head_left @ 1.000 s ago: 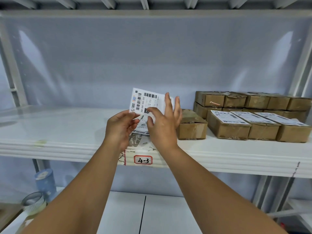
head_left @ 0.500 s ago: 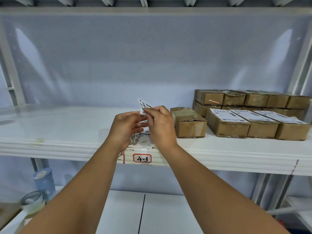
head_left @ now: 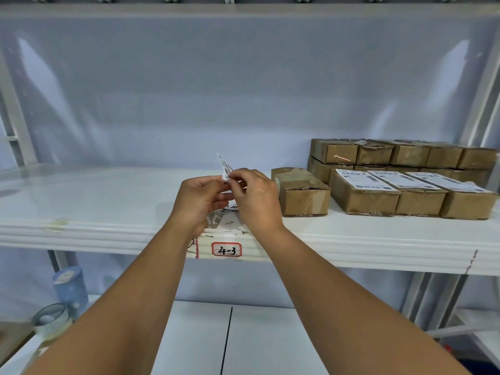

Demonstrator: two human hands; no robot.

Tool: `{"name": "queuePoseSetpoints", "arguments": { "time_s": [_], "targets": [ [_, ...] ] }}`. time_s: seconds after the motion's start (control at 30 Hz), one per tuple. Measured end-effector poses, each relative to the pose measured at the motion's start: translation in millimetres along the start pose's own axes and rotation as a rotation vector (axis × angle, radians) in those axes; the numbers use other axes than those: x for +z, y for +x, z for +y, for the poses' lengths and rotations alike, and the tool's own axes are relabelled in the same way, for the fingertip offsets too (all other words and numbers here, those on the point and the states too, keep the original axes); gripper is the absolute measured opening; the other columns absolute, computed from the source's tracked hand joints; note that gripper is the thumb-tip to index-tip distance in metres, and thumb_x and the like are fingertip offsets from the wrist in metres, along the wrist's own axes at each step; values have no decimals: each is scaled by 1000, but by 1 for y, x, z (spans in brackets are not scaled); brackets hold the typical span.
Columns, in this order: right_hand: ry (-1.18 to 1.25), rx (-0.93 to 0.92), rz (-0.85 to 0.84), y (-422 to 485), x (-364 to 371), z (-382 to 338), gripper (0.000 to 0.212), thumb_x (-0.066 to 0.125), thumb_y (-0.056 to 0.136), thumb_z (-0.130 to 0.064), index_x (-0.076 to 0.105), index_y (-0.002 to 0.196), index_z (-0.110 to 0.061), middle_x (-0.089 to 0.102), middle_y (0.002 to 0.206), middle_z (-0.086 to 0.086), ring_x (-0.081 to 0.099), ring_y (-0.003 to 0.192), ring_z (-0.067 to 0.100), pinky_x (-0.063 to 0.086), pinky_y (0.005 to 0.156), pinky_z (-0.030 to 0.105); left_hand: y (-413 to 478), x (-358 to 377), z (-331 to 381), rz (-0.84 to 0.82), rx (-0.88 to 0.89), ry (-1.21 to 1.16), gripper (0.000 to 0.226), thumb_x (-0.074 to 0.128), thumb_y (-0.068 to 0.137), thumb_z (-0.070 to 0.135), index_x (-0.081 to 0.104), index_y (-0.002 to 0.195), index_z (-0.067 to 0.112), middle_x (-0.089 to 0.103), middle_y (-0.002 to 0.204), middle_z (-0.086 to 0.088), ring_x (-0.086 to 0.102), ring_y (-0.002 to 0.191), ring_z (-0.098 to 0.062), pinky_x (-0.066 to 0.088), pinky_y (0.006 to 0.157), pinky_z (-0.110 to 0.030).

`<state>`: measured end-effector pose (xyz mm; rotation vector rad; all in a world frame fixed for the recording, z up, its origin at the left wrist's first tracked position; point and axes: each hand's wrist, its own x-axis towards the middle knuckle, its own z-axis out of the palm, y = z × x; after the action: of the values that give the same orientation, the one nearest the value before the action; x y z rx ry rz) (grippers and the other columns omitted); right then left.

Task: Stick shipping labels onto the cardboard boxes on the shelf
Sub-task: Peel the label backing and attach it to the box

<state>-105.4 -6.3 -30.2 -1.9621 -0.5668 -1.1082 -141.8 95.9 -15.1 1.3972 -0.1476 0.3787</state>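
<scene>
Above the white shelf (head_left: pixel 108 212) both hands meet on one white shipping label (head_left: pixel 225 169); only a corner of it sticks up above the fingers. My left hand (head_left: pixel 201 200) holds it from the left and my right hand (head_left: pixel 255 197) pinches it from the right. Just right of my right hand stands a bare cardboard box (head_left: pixel 301 193). Three boxes with labels on top (head_left: pixel 411 193) sit in a row further right. Behind them, unlabelled boxes (head_left: pixel 400 156) are stacked two high. More label sheets (head_left: pixel 230 224) lie on the shelf under my hands.
A red-framed tag reading 4-3 (head_left: pixel 226 249) is on the shelf's front edge. Lower left stand a blue cylinder (head_left: pixel 71 288) and a tape roll (head_left: pixel 51 319). A white surface (head_left: pixel 230 339) lies below the shelf. Shelf uprights rise at both sides.
A second ago the label was held up flat and fully visible with my right fingers spread. Both hands have since closed on it, lowered slightly, and most of it is hidden.
</scene>
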Motion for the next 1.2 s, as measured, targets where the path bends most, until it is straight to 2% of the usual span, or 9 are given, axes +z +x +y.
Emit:
{"name": "queuePoseSetpoints", "arguments": {
  "time_s": [0.27,0.43,0.53,0.73,0.87,1.03,1.2],
  "targets": [
    [7,26,-43,-1,-3,-2,15,64,89,-14,73,99,-7,73,94,8,66,86,22,45,77,23,3,-2,-5,29,56,75,18,55,89,2,70,80,7,72,74,-3,69,65,-13,51,57,-18],
    [4,29,-74,-1,-5,-4,17,62,90,-15,73,101,-7,73,96,9,66,88,23,48,80,29,3,-1,-5,46,87,79,20,56,88,0,68,73,7,71,70,-5,68,63,-12,51,59,-18],
    [-7,40,-94,-1,-6,-4,17,60,91,-14,73,101,-7,73,97,8,65,89,22,44,80,24,1,-1,-5,39,101,81,21,56,88,-1,68,72,7,70,64,-1,67,61,-11,51,59,-17],
    [-7,89,-77,-1,-5,-2,17,58,92,-12,73,100,-7,72,96,9,65,89,23,39,78,20,2,-1,-4,-8,55,72,21,52,92,3,69,81,9,72,68,1,68,62,-11,51,57,-17],
    [-25,109,-96,0,-5,-2,18,57,92,-13,72,101,-8,72,98,7,65,91,22,41,79,23,2,0,-3,2,42,86,21,51,90,0,69,80,7,72,67,-1,67,59,-12,50,54,-17],
    [-7,147,-107,-1,-5,-2,18,57,92,-14,73,99,-9,73,97,7,66,91,24,49,84,34,2,1,-4,0,49,124,25,48,90,-3,68,79,8,71,63,3,66,56,-8,50,52,-15],
    [-16,147,-120,-1,-6,-3,18,59,91,-15,74,100,-11,74,97,5,67,91,22,49,83,30,3,0,-6,30,59,121,25,52,88,-4,68,74,8,69,60,1,66,57,-8,49,52,-15]
  ]
}}
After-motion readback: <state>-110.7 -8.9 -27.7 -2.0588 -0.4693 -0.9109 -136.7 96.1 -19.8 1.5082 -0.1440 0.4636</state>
